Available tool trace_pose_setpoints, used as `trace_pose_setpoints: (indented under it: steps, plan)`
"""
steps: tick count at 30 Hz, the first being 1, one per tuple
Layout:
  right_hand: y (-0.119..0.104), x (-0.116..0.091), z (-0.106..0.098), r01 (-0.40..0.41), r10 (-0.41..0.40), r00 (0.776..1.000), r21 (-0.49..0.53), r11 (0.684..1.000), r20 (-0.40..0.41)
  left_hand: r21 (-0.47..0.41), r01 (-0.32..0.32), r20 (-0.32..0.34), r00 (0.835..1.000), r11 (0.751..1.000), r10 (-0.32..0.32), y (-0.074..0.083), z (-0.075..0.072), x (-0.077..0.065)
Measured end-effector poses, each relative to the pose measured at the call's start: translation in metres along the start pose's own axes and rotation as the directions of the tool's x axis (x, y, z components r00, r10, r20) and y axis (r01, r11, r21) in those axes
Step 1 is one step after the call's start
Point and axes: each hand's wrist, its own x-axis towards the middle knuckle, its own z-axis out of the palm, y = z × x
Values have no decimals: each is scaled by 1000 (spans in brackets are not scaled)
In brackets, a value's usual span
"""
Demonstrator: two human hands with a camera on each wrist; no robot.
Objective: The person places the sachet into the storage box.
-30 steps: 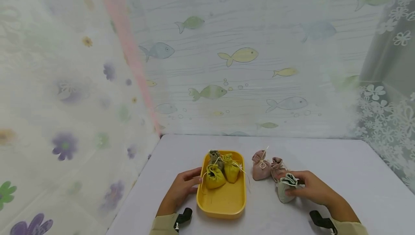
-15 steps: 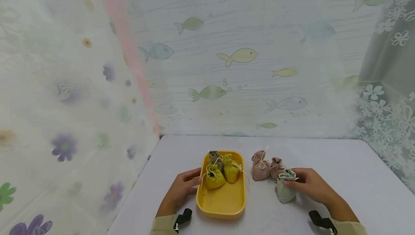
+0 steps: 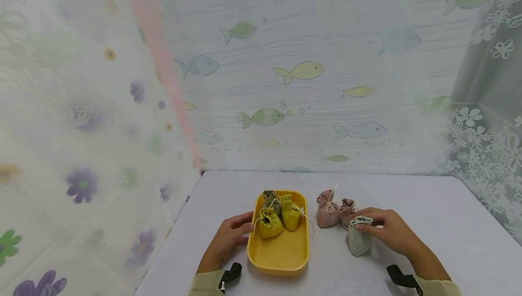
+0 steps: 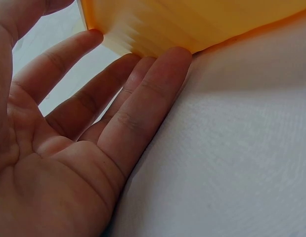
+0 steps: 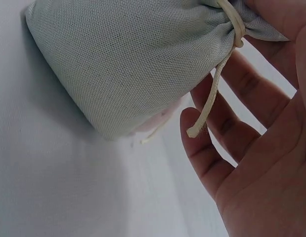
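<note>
My right hand [image 3: 393, 230] pinches the gathered neck of a pale grey-green drawstring pouch [image 3: 360, 243]. In the right wrist view, the same pouch [image 5: 128, 59] hangs its cream cord near my loosely bent lower fingers. Its base is on or just over the table; I cannot tell which. My left hand [image 3: 228, 238] touches the left side of a yellow tray [image 3: 281, 259]. In the left wrist view, nearly straight fingers [image 4: 143, 103] lie against the tray's outer wall. Two yellow pouches [image 3: 271, 224] and a dark olive pouch [image 3: 272, 200] sit in the tray's far part.
Two dusty-pink pouches [image 3: 328, 212] stand side by side on the white table [image 3: 228, 187], just beyond the grey-green one. Fish-printed curtain [image 3: 302, 119] hangs behind the table, and a flowered curtain [image 3: 81, 151] is at the left.
My right hand's hold has shifted from the grey-green pouch's body up to its neck. The pouch's top looks more gathered. The left hand and tray stay put.
</note>
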Motion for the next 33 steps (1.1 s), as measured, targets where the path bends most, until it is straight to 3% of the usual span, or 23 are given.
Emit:
trace_pose_setpoints:
  steps: [6,15,24,33]
  plan:
    - [-6,2,1,31,-31,999,-26,999,-22,-6,-2,-1,1000,1000,2,-1,0,1]
    - [-25,10,2,14,-23,998,-130,991,-67,-4,10,-10,1000,1000,-10,-1,0,1]
    - [-43,20,7,-7,0,998,-116,993,-59,-1,5,-3,1000,1000,-5,-1,-1,1]
    - [-54,27,14,69,-77,992,-80,994,-101,11,-4,3,1000,1000,4,-2,-1,1]
